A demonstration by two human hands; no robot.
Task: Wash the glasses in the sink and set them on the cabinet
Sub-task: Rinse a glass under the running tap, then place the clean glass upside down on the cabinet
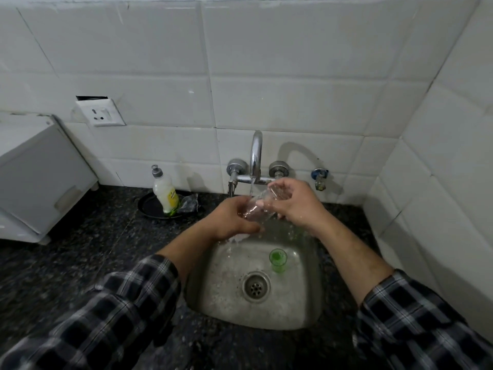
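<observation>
Under the chrome tap (255, 156), your left hand (231, 218) and right hand (294, 202) clamp the clear wet glass (255, 206); it may slip onto the green glass (278, 260).

2 glasses here. The clear glass (256, 206) is tipped over sideways above the steel sink (312, 311), wet, with the left grip (234, 217) round its lower end and the right grip (293, 204) round its upper end. The small green glass (278, 260) stands upright on the sink floor, near the drain (256, 287). The white cabinet (40, 169) sits on the worktop (106, 236), well off to the left.
</observation>
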